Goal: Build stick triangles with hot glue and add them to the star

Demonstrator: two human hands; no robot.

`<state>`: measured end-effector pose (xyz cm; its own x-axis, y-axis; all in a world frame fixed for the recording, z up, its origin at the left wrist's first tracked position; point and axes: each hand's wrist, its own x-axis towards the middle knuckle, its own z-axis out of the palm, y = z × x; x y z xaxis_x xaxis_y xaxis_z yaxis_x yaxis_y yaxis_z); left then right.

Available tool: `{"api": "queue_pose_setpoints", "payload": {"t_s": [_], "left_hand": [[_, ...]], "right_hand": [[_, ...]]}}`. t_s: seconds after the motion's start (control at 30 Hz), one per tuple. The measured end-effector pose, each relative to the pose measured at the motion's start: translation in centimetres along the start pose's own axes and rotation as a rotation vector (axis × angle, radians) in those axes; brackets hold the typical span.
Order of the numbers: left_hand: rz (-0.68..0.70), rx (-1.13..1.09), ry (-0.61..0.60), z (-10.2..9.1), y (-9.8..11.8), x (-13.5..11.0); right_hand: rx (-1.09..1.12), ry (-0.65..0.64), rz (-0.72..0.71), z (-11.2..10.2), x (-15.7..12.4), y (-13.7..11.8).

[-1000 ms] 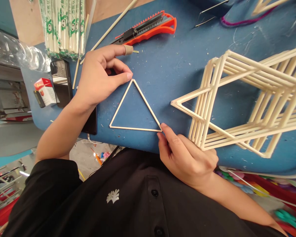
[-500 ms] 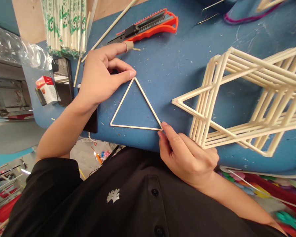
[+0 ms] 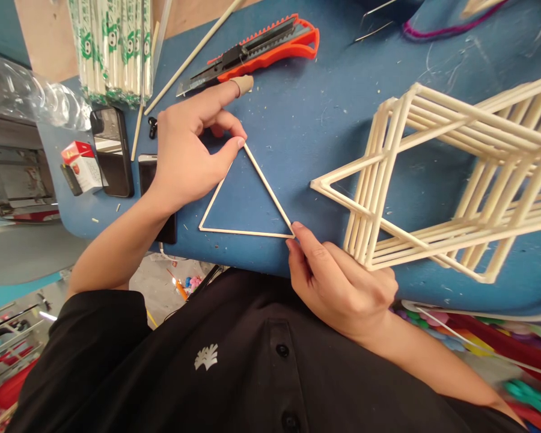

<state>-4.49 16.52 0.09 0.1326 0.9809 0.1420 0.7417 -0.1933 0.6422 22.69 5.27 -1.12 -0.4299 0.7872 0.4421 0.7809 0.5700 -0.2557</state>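
Observation:
A triangle of thin wooden sticks (image 3: 268,187) lies on the blue table (image 3: 324,108) in front of my body. My left hand (image 3: 193,138) pinches its top corner between thumb and fingers; a tan covering wraps the tip of one raised finger. At the lower right corner, the fingers of my right hand (image 3: 338,276) close on the stick ends. Beyond my left hand lies an orange and black utility knife (image 3: 252,51), its blade pointing left. To the right stands a stacked star-shaped frame of wooden sticks (image 3: 379,186), close to my right hand.
Bagged chopsticks (image 3: 112,54) lie at the back left, with a loose stick (image 3: 192,57) beside them. Further left are a clear plastic bottle (image 3: 40,90), a phone (image 3: 112,150) and a small red and white box (image 3: 82,165). Another phone (image 3: 166,225) is partly under my left arm.
My left thumb and fingers have shifted slightly at the top corner, now covering more of the left stick. The right hand keeps its pinch. The whole view has drifted a little.

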Motion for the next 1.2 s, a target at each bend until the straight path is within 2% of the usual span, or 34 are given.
{"api": "queue_pose_setpoints", "payload": {"t_s": [0.07, 0.23, 0.67, 0.83, 0.97, 1.2], "left_hand": [[-0.008, -0.023, -0.009, -0.1, -0.1, -0.1], [-0.13, -0.121, -0.086, -0.5, -0.1, 0.1], [-0.126, -0.171, -0.051, -0.2, 0.6, 1.1], [-0.168, -0.213, -0.08, -0.5, 0.0, 0.9], [-0.146, -0.248, -0.101, -0.8, -0.4, 0.5], [-0.165, -0.188, -0.117, -0.4, 0.5, 1.0]], "right_hand": [[0.001, 0.001, 0.003, 0.0, 0.0, 0.0], [0.007, 0.002, 0.0, 0.0, 0.2, 0.0], [0.003, 0.0, -0.004, 0.0, 0.2, 0.0], [0.02, 0.008, -0.01, 0.0, 0.3, 0.1], [0.025, 0.007, -0.008, 0.0, 0.2, 0.1], [0.013, -0.003, 0.002, 0.0, 0.1, 0.0]]}}
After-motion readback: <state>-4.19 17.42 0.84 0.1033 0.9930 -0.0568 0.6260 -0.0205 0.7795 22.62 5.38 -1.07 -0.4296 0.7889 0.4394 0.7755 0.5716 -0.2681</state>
